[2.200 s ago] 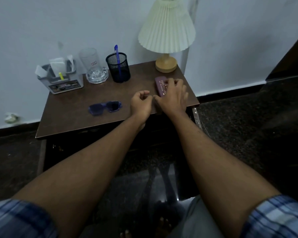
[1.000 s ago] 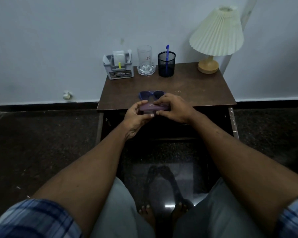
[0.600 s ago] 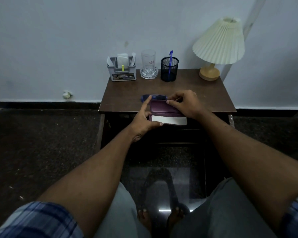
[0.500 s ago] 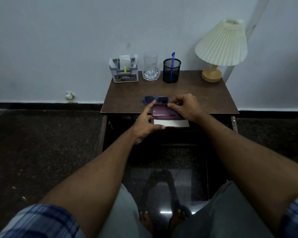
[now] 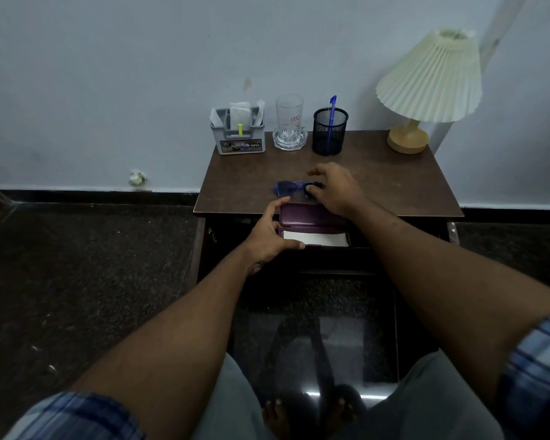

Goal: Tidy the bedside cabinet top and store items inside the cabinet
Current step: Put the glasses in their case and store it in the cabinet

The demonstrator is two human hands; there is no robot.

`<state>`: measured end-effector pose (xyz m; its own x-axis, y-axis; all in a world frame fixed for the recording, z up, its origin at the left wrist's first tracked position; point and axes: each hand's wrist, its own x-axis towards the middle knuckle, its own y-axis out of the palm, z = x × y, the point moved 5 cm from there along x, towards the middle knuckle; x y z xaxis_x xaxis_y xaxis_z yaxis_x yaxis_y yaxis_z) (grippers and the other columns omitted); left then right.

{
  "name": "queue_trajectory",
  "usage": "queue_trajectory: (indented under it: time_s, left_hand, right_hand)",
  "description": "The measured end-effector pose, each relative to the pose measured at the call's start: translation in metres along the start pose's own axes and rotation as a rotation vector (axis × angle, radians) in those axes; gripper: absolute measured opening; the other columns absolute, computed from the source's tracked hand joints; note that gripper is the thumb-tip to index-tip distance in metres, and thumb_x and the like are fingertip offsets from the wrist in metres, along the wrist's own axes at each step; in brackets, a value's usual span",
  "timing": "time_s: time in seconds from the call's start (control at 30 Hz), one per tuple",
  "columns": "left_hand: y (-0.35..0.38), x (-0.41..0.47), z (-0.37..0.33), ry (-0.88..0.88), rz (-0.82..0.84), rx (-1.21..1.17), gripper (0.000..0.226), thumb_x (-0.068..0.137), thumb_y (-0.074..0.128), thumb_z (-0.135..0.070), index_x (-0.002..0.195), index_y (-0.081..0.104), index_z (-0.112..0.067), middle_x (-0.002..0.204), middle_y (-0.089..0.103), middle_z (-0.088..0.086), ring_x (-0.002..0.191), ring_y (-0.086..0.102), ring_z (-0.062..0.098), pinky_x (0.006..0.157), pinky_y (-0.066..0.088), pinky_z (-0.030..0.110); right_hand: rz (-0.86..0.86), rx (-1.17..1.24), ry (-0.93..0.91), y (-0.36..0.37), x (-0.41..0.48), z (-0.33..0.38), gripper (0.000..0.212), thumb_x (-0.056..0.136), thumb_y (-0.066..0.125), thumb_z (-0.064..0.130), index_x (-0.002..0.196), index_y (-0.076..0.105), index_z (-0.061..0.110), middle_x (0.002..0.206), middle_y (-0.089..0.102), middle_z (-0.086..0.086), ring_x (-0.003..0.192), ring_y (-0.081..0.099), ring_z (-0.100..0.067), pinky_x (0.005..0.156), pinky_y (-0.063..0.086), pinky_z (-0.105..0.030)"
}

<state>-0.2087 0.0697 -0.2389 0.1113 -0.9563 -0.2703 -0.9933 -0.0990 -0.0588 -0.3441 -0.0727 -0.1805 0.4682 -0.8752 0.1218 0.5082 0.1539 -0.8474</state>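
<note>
Since the frame half a second back, right hand point(image 5: 334, 188) has left the case lid and reached to the blue glasses point(image 5: 291, 188) on the cabinet top point(image 5: 394, 185), fingers curled around their right end. Left hand point(image 5: 272, 231) grips the open purple case point(image 5: 311, 223) at its left end, just off the front edge.

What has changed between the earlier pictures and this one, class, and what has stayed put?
The purple glasses case came off the cabinet top's right side to its front edge and was opened. The right hand let go of it and reached forward onto the blue sunglasses; the left hand now holds the case alone. The lamp, pen holder, glass and grey organiser stayed.
</note>
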Motion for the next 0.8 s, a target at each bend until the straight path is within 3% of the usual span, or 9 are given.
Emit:
queue_trajectory:
  time_s: [0.1,0.23,0.4,0.57,0.7,0.8]
  left_hand:
    - [-0.003,0.005,0.001,0.007,0.010,0.018,0.108,0.063,0.090,0.006,0.146,0.039,-0.040,0.115,0.071,0.026,0.106,0.073,0.035,0.094,0.060,0.049]
    - [-0.006,0.008,0.004,0.018,0.024,0.042,0.106,0.063,0.090,0.006,0.145,0.040,-0.039,0.116,0.070,0.023,0.106,0.073,0.032,0.092,0.061,0.044]
    - [-0.008,0.010,0.007,0.020,0.027,0.047,0.105,0.065,0.089,0.008,0.146,0.039,-0.037,0.114,0.071,0.022,0.105,0.074,0.031,0.090,0.062,0.040]
    - [-0.007,0.011,0.006,0.027,0.034,0.031,0.107,0.065,0.088,0.010,0.147,0.039,-0.036,0.114,0.071,0.023,0.105,0.074,0.032,0.090,0.062,0.040]
    - [-0.008,0.011,0.003,0.037,0.022,0.019,0.108,0.064,0.088,0.010,0.147,0.039,-0.039,0.114,0.071,0.024,0.105,0.074,0.033,0.090,0.062,0.042]
    - [-0.009,0.010,-0.001,0.047,0.008,-0.011,0.108,0.064,0.088,0.010,0.147,0.039,-0.040,0.115,0.071,0.024,0.106,0.073,0.034,0.090,0.062,0.045]
  right_hand:
    - [0.054,-0.050,0.022,0.011,0.007,0.000,0.045,0.089,0.066,0.036,0.132,0.061,0.024,0.132,0.063,-0.003,0.121,0.059,-0.027,0.100,0.050,-0.047]
    - [0.062,-0.079,0.027,0.018,0.014,0.000,0.046,0.088,0.067,0.039,0.132,0.061,0.024,0.130,0.065,-0.001,0.119,0.061,-0.026,0.093,0.050,-0.042]
    - [0.067,-0.058,0.034,0.026,0.015,0.001,0.022,0.085,0.069,0.032,0.105,0.066,0.021,0.102,0.070,-0.004,0.095,0.065,-0.027,0.080,0.056,-0.043]
    - [-0.027,-0.028,0.025,0.022,0.011,0.000,0.014,0.089,0.068,0.027,0.098,0.064,0.017,0.095,0.069,-0.006,0.089,0.064,-0.027,0.070,0.050,-0.035]
    - [-0.099,0.080,-0.001,-0.002,0.007,-0.002,0.015,0.091,0.068,0.027,0.103,0.066,0.016,0.099,0.072,-0.002,0.093,0.066,-0.021,0.081,0.056,-0.039]
    - [-0.132,0.126,-0.048,-0.025,-0.001,0.000,0.018,0.091,0.070,0.029,0.105,0.068,0.018,0.098,0.073,0.001,0.090,0.068,-0.015,0.081,0.057,-0.038]
